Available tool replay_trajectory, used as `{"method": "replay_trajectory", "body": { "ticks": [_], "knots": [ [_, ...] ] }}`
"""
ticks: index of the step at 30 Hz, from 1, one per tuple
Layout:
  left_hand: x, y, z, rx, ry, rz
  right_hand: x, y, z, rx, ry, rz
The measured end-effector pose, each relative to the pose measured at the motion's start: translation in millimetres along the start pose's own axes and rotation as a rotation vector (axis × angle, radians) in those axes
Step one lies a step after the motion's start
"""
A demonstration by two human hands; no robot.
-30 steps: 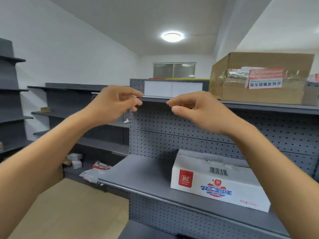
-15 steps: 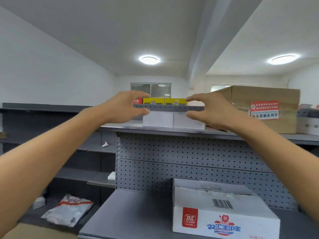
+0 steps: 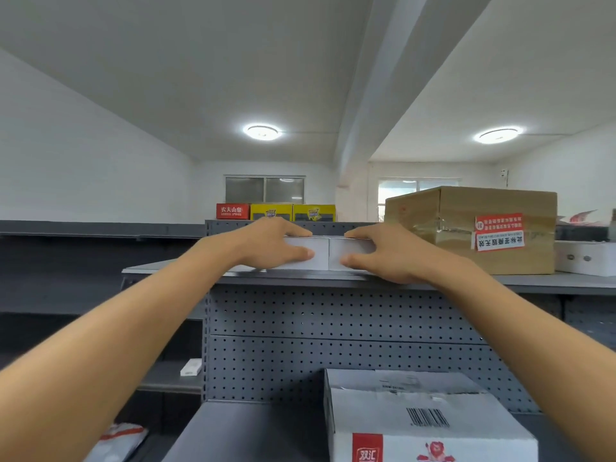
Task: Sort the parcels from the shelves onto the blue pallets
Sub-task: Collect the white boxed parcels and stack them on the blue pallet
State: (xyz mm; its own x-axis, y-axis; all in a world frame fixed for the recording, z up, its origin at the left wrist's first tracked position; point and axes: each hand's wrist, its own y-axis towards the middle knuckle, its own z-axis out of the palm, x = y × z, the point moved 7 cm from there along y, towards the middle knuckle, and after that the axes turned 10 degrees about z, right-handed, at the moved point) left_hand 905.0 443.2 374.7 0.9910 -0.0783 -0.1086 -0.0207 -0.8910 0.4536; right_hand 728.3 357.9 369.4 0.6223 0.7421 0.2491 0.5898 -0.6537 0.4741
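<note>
White boxes: two small white boxes (image 3: 321,253) sit side by side, touching, on the top shelf (image 3: 533,281) of the grey metal rack, right at its front edge.
Left hand: my left hand (image 3: 270,243) clamps the left box, fingers (image 3: 296,232) laid over its top, thumb pressed against its front face.
Right hand: my right hand (image 3: 383,253) clamps the right box the same way, fingers on top, thumb on the front face near the seam between the two boxes.
Grip: both hands are curled round the boxes, fingertips of the two hands near each other but apart; the boxes rest on the shelf.
Brown carton: a taped cardboard carton (image 3: 473,228) with a red and white label (image 3: 499,232) stands on the same shelf just beside my right hand.
Far right: another white box (image 3: 586,258) lies past the carton, cut by the frame edge.
Behind: a red box (image 3: 232,211) and two yellow boxes (image 3: 292,212) stand in a row beyond the rack's top rail.
Back panel: grey pegboard (image 3: 333,328) runs below the top shelf.
Lower shelf: a white carton (image 3: 416,425) with a barcode and red logo rests on the shelf beneath, under my right forearm.
Lower left: a small white item (image 3: 191,367) lies on a side shelf; a white and orange bag (image 3: 116,441) lies lower down.
Ceiling: two round lamps (image 3: 262,132) are lit.
</note>
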Motion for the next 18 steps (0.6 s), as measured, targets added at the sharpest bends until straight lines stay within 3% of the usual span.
{"method": "replay_trajectory", "body": {
  "ticks": [18],
  "knots": [
    [-24.8, -60.2, -11.2, -0.161, -0.013, 0.081, 31.2, -68.3, -12.6, -0.195, -0.1, -0.029]
  ]
}}
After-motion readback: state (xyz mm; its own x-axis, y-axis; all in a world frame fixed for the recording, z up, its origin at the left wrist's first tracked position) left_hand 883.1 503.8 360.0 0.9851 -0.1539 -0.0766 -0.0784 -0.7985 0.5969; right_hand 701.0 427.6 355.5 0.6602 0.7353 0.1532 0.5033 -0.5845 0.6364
